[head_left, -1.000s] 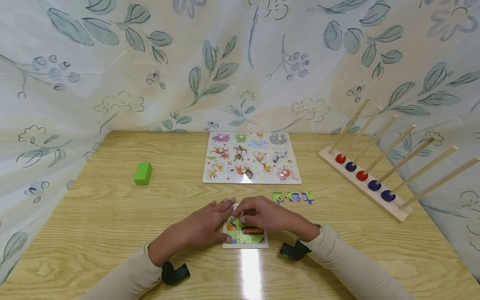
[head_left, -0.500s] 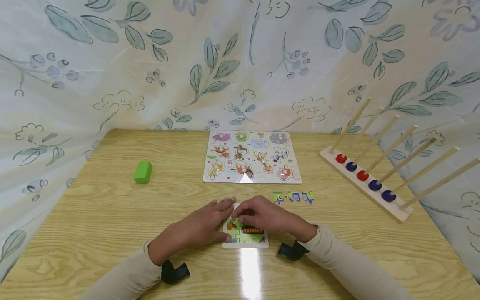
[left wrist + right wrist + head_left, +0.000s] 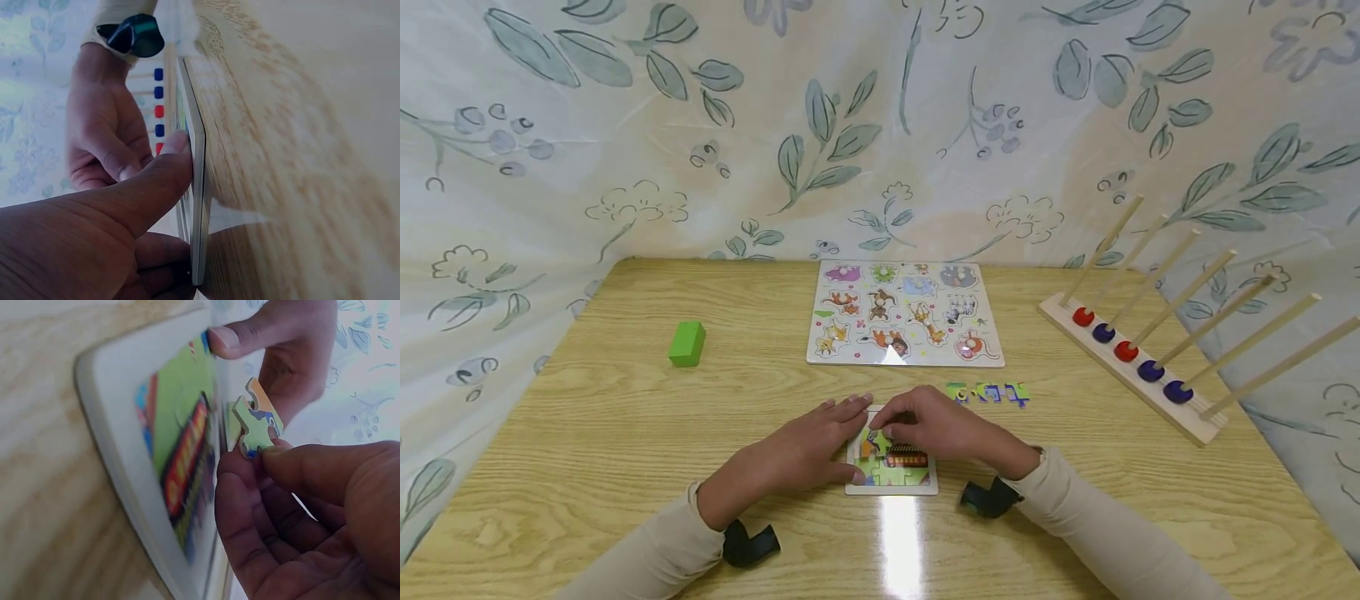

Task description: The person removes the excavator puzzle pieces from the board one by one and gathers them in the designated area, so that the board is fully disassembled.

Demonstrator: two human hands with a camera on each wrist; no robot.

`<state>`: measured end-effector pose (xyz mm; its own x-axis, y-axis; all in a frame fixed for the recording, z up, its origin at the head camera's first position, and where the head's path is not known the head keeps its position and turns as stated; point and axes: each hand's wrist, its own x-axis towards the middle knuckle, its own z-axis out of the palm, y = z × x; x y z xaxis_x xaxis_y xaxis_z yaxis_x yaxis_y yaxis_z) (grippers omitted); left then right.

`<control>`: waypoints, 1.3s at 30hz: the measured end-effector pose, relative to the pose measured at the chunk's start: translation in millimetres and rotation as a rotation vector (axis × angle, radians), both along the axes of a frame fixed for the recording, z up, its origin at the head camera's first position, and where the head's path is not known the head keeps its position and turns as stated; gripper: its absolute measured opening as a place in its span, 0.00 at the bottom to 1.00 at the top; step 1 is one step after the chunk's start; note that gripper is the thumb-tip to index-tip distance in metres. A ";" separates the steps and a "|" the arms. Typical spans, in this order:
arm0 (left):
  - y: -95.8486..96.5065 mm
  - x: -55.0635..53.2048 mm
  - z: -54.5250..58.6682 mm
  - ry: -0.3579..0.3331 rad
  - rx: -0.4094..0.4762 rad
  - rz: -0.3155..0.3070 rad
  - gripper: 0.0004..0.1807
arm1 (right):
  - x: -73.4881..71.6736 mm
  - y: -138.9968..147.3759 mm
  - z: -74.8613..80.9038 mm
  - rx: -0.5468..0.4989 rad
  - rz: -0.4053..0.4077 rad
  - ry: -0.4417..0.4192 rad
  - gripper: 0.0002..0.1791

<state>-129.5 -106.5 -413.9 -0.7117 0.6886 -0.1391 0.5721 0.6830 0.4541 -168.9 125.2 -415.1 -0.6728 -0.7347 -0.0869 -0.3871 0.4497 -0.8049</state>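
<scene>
A small square jigsaw puzzle (image 3: 891, 489) with a pale frame lies in front of me, its green picture showing a red and black vehicle. My left hand (image 3: 808, 450) rests along its left side, thumb on the near-left part of the frame and fingers stretched toward the far-left corner. Between thumb and fingertips my right hand (image 3: 936, 425) pinches a jigsaw piece (image 3: 259, 422), green with orange and dark blue. The right wrist view has this piece tilted, raised off the picture. Part of the puzzle's far side is hidden under the right hand.
Several loose jigsaw pieces (image 3: 990, 393) lie beyond the right hand. Behind them is an animal peg puzzle board (image 3: 904, 358). A green block (image 3: 687, 345) stands at left; at right is a wooden rack (image 3: 1045, 310) of upright rods with red and blue beads.
The right hand has drawn back slightly to the right, and the pinched jigsaw piece has tipped up from the puzzle. The left hand stays where it was.
</scene>
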 end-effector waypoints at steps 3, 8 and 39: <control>0.3 0.2 0.5 0.008 -0.009 0.001 0.46 | -2.0 4.2 3.7 -0.012 -0.011 -0.009 0.11; 0.5 0.2 0.5 0.012 -0.016 0.003 0.46 | -4.6 9.7 6.6 -0.020 -0.031 -0.014 0.11; 0.8 -0.1 -2.3 0.042 -0.045 -0.012 0.46 | -7.5 60.6 3.1 -0.026 -0.066 0.051 0.11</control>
